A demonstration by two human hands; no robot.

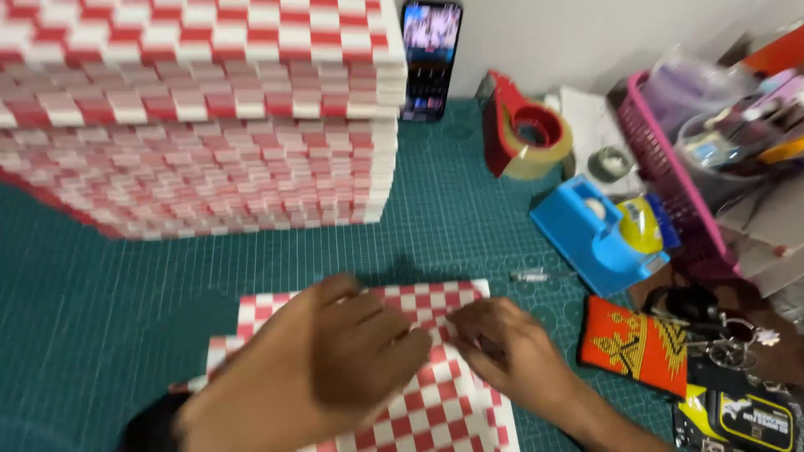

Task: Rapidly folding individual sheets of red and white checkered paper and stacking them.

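A red-and-white checkered paper sheet lies on the green cutting mat near the front edge. My left hand rests flat on the sheet, palm down, fingers spread toward the right. My right hand pinches a fold or edge of the same sheet near its middle. The two hands almost touch. Much of the sheet is hidden under them.
A tall stack of folded checkered papers fills the back left. A phone leans on the wall. To the right are a red tape dispenser, a blue tape dispenser, a pink basket, an orange beaded pouch and keys.
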